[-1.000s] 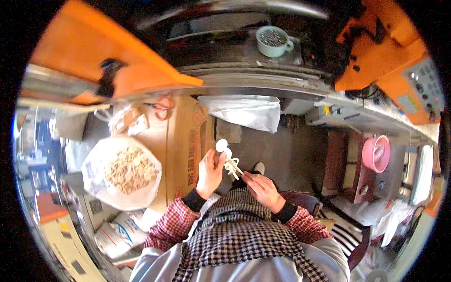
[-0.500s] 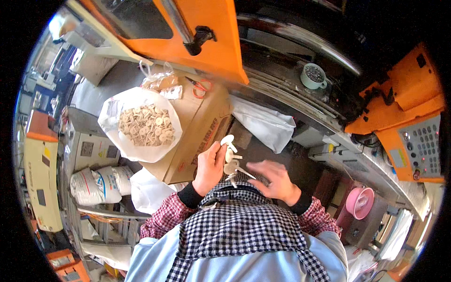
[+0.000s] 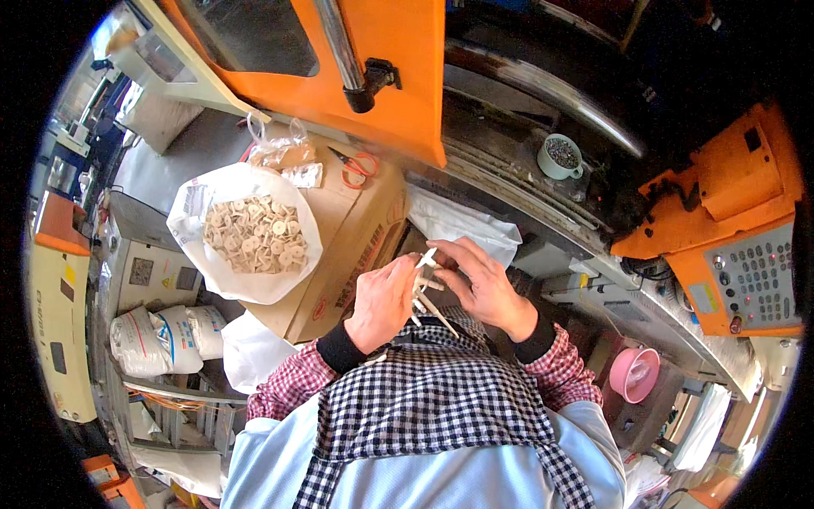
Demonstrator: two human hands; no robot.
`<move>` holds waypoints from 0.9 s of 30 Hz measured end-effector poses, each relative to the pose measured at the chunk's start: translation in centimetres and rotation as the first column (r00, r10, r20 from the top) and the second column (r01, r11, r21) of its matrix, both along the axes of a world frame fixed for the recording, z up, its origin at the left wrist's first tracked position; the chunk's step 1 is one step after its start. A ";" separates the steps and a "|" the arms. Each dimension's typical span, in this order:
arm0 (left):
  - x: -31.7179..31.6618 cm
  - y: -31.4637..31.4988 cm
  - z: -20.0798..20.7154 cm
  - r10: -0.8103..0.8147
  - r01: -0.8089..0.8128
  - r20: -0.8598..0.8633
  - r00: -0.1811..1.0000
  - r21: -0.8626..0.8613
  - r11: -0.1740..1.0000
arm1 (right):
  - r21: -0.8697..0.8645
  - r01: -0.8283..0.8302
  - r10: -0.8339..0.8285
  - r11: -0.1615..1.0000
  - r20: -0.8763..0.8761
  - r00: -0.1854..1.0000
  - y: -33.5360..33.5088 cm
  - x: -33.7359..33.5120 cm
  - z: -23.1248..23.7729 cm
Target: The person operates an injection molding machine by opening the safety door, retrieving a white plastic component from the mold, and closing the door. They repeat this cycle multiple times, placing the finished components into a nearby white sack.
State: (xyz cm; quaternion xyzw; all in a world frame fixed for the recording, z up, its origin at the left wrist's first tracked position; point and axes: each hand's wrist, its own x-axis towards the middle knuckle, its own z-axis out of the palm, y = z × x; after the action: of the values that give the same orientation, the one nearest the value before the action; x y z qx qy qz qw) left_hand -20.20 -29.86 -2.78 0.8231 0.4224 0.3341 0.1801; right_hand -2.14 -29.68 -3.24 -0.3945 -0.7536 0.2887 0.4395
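My left hand (image 3: 380,304) is closed around a cluster of cream moulded plastic parts (image 3: 434,310), with round heads and thin stems, in front of my checked apron. Its fingers hide part of the cluster. My right hand (image 3: 490,293) has its thumb and fingers closed at the cluster's upper end, by a pale round-headed piece (image 3: 428,257). Ahead on the left, a white plastic bag (image 3: 188,219) with its rim spread wide holds many loose cream parts (image 3: 257,233) of the same look. It rests on a brown cardboard carton (image 3: 339,276).
Orange-handled scissors (image 3: 359,170) and a clear plastic bag (image 3: 284,153) lie on the carton. An orange machine door (image 3: 407,76) stands beyond. A pale green mug (image 3: 560,157) sits on the machine ledge; a control panel (image 3: 755,280) and a pink basin (image 3: 634,375) are at right.
My right hand has come up and inward to the top of the cluster, touching a piece there. My left hand stays closed on the parts. The view has shifted slightly.
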 end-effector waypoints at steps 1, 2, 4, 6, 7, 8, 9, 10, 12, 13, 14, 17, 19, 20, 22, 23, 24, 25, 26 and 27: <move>-0.3 0.3 0.0 0.020 -0.020 0.003 1.000 -0.009 1.000 | 0.021 -0.007 0.006 1.000 0.015 1.000 0.5 -0.3 0.1; -0.5 0.6 0.0 0.041 -0.041 0.007 0.999 -0.017 0.999 | 0.041 -0.015 0.013 0.999 0.030 0.999 1.1 -0.7 0.2; -1.1 1.5 -0.3 0.131 -0.122 0.064 0.989 -0.120 0.985 | -0.019 -0.088 0.088 0.996 0.044 0.995 2.9 -1.2 -0.2; -2.1 2.5 -1.2 0.284 -0.227 0.150 0.947 -0.313 0.922 | -0.099 -0.068 0.056 0.993 -0.122 0.991 4.8 -2.2 -1.5; -2.5 3.5 -1.8 0.383 -0.189 0.386 0.839 -0.453 0.871 | -0.136 -0.064 0.036 0.989 -0.199 0.979 5.7 -2.7 -2.0; -3.3 4.2 -2.0 0.429 -0.089 0.556 0.712 -0.534 0.841 | -0.188 -0.080 0.041 0.979 -0.204 0.978 6.4 -3.1 -2.3; -4.0 4.8 -2.1 0.476 0.030 0.690 0.546 -0.583 0.812 | -0.295 -0.211 0.140 0.932 -0.246 0.959 6.8 -3.5 -2.3; -4.7 4.9 -1.3 0.507 0.085 0.735 0.449 -0.601 0.795 | -0.396 -0.337 0.227 0.854 -0.297 0.927 6.6 -4.0 -2.2; -6.4 5.6 -2.0 0.476 0.047 0.702 0.530 -0.584 0.810 | -0.515 -0.466 0.309 0.719 -0.364 0.879 6.5 -5.5 -1.4; -7.2 5.8 -2.2 0.463 0.030 0.677 0.572 -0.581 0.813 | -0.529 -0.440 0.296 0.726 -0.338 0.894 6.7 -6.4 -1.7; -7.7 5.9 -2.2 0.500 0.041 0.675 0.543 -0.616 0.786 | -0.541 -0.414 0.283 0.732 -0.311 0.907 6.9 -7.3 -2.1; -8.7 6.0 -1.7 0.548 0.035 0.678 0.490 -0.643 0.765 | -0.466 -0.261 0.201 0.846 -0.174 0.964 8.4 -9.6 -3.5; -10.0 5.6 -2.2 0.573 0.093 0.665 0.479 -0.687 0.721 | -0.529 -0.216 0.159 0.820 -0.152 0.976 9.1 -10.9 -2.9; -10.6 5.5 -3.0 0.581 0.093 0.648 0.493 -0.703 0.705 | -0.459 -0.240 0.189 0.855 -0.154 0.970 9.6 -11.6 -3.0; -11.5 5.3 -4.4 0.614 0.135 0.642 0.459 -0.734 0.666 | -0.371 -0.264 0.238 0.890 -0.116 0.964 10.0 -12.7 -3.8; -12.1 5.4 -4.5 0.675 0.098 0.625 0.394 -0.758 0.645 | -0.407 -0.322 0.289 0.855 -0.141 0.947 10.4 -13.4 -4.2; -12.9 5.4 -4.3 0.727 0.066 0.605 0.325 -0.781 0.620 | -0.412 -0.359 0.327 0.837 -0.149 0.933 10.9 -14.3 -4.6; -13.6 5.4 -4.1 0.776 0.042 0.577 0.256 -0.808 0.587 | -0.425 -0.390 0.358 0.817 -0.157 0.920 11.2 -14.9 -4.8; -15.0 5.4 -4.2 0.801 -0.042 0.557 0.218 -0.815 0.578 | -0.421 -0.407 0.389 0.811 -0.132 0.912 11.6 -15.0 -4.3; -16.9 5.5 -5.3 0.711 -0.261 0.603 0.362 -0.667 0.698 | -0.351 -0.393 0.375 0.850 -0.121 0.919 11.7 -15.1 -4.9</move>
State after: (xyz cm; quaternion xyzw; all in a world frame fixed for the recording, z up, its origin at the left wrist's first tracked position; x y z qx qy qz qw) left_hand -37.14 -24.40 -8.08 0.3192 0.5810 0.6090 0.4354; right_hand -17.29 -17.95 -8.17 -0.3041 -0.7388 0.5160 0.3091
